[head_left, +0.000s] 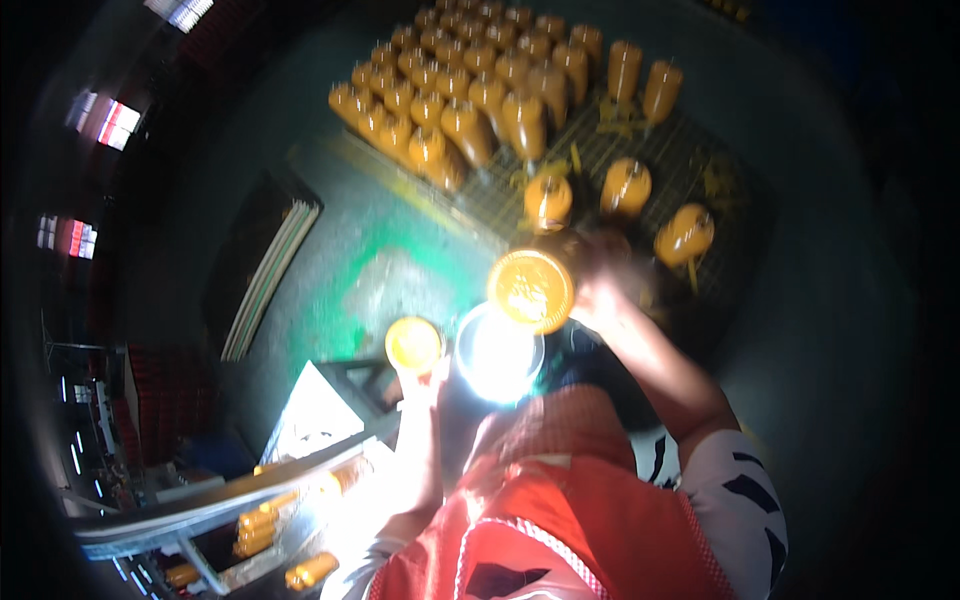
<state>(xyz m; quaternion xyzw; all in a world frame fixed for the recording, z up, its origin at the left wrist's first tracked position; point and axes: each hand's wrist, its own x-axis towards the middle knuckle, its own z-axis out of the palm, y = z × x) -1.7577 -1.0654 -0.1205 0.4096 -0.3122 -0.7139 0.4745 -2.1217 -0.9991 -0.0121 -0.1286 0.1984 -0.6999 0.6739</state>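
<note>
My right hand (600, 297), partly blurred, grips an orange jar (531, 289) whose round ridged end faces up at me. Lower and to the left, my left hand (427, 378) holds a second orange jar (414, 344), also seen end-on. Between the two, partly behind the right-hand jar, glows a round, very bright lamp (497, 360); its glare washes out the detail around it. How the fingers of either hand lie on the jars is partly hidden. Just beyond my right hand several upright orange jars (627, 186) stand apart from one another.
A mesh-topped pallet (480, 212) carries tight rows of orange jars (465, 125) ahead. Stacked boards (268, 280) lean at the left. At the lower left a metal-railed bench (240, 498) has more orange jars (256, 530) lying by it. The floor (330, 235) is green and grey.
</note>
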